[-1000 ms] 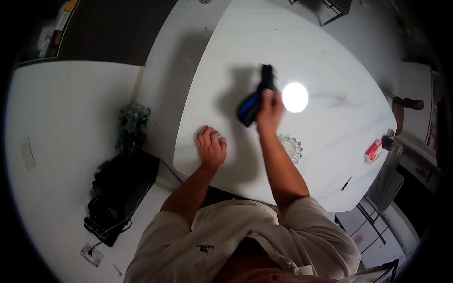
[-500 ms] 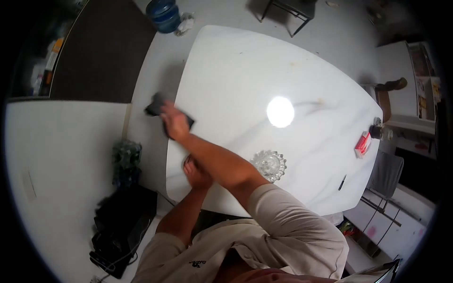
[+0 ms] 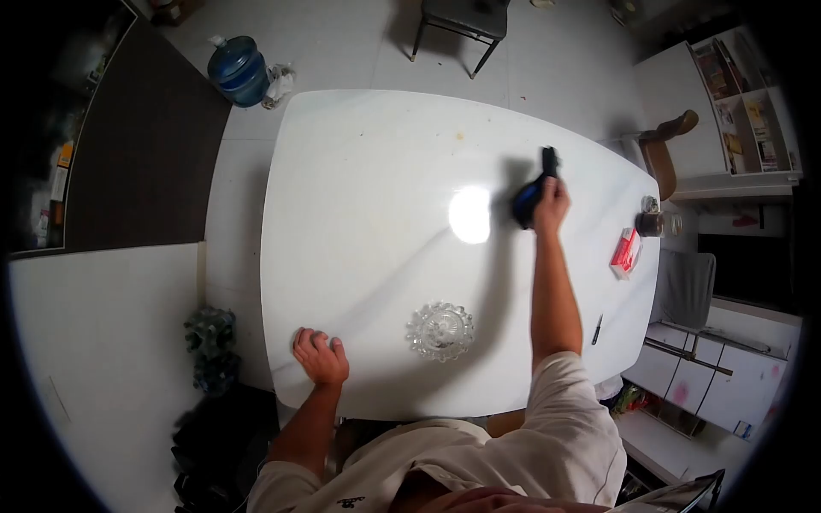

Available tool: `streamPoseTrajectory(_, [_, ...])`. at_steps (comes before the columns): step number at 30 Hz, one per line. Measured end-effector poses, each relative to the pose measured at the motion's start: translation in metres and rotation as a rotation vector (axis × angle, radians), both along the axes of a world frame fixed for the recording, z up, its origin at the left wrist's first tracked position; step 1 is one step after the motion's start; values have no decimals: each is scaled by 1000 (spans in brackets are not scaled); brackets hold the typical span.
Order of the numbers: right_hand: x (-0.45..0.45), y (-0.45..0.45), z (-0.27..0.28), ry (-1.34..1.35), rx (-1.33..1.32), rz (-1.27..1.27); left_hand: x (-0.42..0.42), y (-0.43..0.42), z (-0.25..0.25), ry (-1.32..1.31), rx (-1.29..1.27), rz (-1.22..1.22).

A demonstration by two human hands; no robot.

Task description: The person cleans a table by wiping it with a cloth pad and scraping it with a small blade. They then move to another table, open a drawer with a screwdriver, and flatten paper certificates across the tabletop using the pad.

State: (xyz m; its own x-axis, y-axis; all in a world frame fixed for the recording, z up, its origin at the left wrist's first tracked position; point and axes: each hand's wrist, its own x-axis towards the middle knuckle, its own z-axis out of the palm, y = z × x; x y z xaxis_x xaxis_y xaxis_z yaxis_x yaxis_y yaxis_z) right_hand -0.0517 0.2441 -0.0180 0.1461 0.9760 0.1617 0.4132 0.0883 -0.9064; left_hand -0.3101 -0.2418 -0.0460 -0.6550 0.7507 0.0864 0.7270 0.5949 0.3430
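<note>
My right hand (image 3: 552, 207) is closed on a dark cloth (image 3: 530, 198), black with a bluish patch, over the right half of the white marbled table (image 3: 359, 188). The cloth is slightly blurred, and I cannot tell whether it touches the tabletop. At the near left, my left hand (image 3: 321, 356) rests on the table with fingers a little bent and apart, holding nothing. Between my arms sits a clear glass dish (image 3: 440, 331) with a scalloped rim.
Toward the right edge lie a red and white packet (image 3: 626, 254), a dark pen-like object (image 3: 597, 329) and a jar (image 3: 650, 224). A chair (image 3: 462, 21) and a blue water bottle (image 3: 239, 72) stand on the floor beyond the table. Another chair (image 3: 660, 158) is at the right.
My right hand has swung the cloth from beyond the table's left edge across to its right half, uncrossing my arms. My left hand stays at the near left. The view has shifted.
</note>
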Motion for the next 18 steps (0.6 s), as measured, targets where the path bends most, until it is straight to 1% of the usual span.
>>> streamPoseTrajectory(1, [38,30,-29,-148,130,-98,0,1,0,-1,1,0])
streamPoseTrajectory(2, [60,43,-36,-343,155,-161,0,2,0,2,6,-3])
streamPoseTrajectory(3, [69,50,-37,-498,75,-135,0,2,0,5,8,-7])
streamPoseTrajectory(5, [71,53,-55,-837,37,-91,0,2,-1,1,26,-16])
streamPoseTrajectory(7, [46,71,-71,-889,91,-63,1,0,0,-14,57,-33])
streamPoseTrajectory(8, [16,71,-64,-795,85,-50,0,-1,0,2,52,-41])
streamPoseTrajectory(9, [-9,79,-76,-795,131,-20,-1,0,-3,20,53,-45])
streamPoseTrajectory(10, [-44,78,-75,-727,161,36,-1,0,-4,38,51,-49])
streamPoseTrajectory(12, [-124,57,-68,-772,232,120,0,-2,-7,21,46,-40])
streamPoseTrajectory(13, [-163,40,-64,-670,228,198,0,-1,-7,12,48,-37])
streamPoseTrajectory(14, [-201,22,-67,-688,313,300,-1,1,-3,22,48,-50])
streamPoseTrajectory(15, [-246,1,-77,-562,278,334,-1,1,-5,37,51,-55])
streamPoseTrajectory(16, [-287,-28,-78,-523,221,387,0,-2,-9,53,54,-59])
streamPoseTrajectory(17, [-324,-62,-75,-558,276,437,-1,-3,-11,70,56,-65])
streamPoseTrajectory(18, [-363,-90,-91,-336,262,509,-2,-3,-10,53,49,-58])
